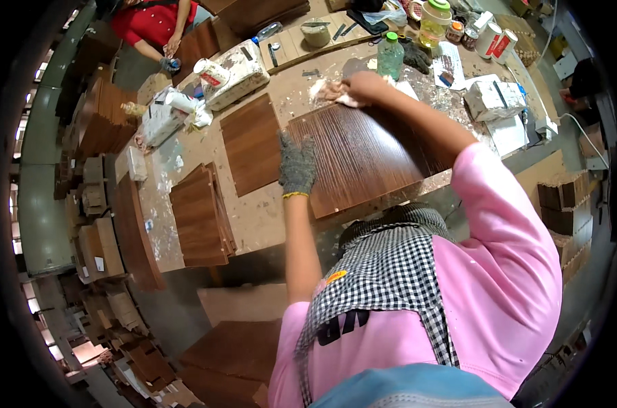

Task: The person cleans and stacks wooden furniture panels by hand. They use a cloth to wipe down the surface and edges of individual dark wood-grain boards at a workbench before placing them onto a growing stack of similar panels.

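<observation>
A dark brown wood-grain panel [369, 149] lies flat on the worktable in front of me. My left hand [297, 165], in a grey knitted glove, rests at the panel's left edge with its fingers stretched forward. At the far edge, my bare right hand [364, 88] is closed on a white cloth [349, 103], part of which it hides. Left of the gloved hand is a smaller brown panel [250, 139], flat on the table. Farther left sits a small stack of brown boards [198, 214].
Beyond my right hand stands a green-capped bottle [390, 58]. A paint-spattered block [493, 100] sits on the right, another block [237, 78] at the far left. A person in red [145, 30] works at the upper left. Board stacks [103, 112] stand beside the table [261, 217].
</observation>
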The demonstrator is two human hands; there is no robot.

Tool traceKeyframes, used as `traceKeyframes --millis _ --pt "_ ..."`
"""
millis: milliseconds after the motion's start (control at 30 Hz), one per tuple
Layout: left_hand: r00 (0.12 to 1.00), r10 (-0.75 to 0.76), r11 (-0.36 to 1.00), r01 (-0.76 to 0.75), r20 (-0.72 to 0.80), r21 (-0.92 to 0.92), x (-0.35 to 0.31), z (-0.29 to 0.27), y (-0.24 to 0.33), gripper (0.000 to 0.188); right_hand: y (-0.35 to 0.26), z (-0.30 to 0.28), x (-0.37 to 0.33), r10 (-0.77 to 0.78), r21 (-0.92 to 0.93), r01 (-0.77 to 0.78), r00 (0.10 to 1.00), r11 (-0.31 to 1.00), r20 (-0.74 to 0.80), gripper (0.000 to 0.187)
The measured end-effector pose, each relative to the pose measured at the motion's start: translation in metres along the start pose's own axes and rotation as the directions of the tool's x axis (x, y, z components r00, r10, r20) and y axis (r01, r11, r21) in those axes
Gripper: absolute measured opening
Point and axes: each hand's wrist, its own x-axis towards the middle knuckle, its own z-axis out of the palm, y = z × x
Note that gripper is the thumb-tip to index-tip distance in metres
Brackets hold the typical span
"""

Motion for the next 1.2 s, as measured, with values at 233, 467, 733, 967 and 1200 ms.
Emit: traceKeyframes --millis 233,467,733,967,1200 --pt "0.999 0.016 0.959 -0.005 0.037 -0.284 -0.004 -0.005 0.0 0.08 -0.072 -0.013 -0.057 -0.107 0.19 0.171 0.946 0.967 -0.306 0.038" --pt "0.998 0.007 0.995 -0.013 -0.057 -0.094 0.002 0.006 -0.011 0.08 0.021 0.012 -0.061 0.218 0.079 -0.204 0.941 0.976 -0.26 0.042" --pt "0.968 0.25 0.792 -0.202 -0.004 0.576 0.022 0.0 0.041 0.072 0.037 -0.056 -0.158 0.157 0.283 -0.049 0.915 0.958 -0.372 0.038" --pt "0.852 0.49 0.746 -0.52 0.187 0.415 0.049 0.027 0.078 0.055 0.021 0.008 -0.208 -0.036 -0.127 -0.02 0.904 0.992 -0.426 0.036" --pt "0.802 0.586 0.717 -0.58 0.117 0.386 0.052 0.039 0.083 0.053 0.153 0.003 -0.074 0.268 0.296 -0.191 0.931 0.936 -0.248 0.036"
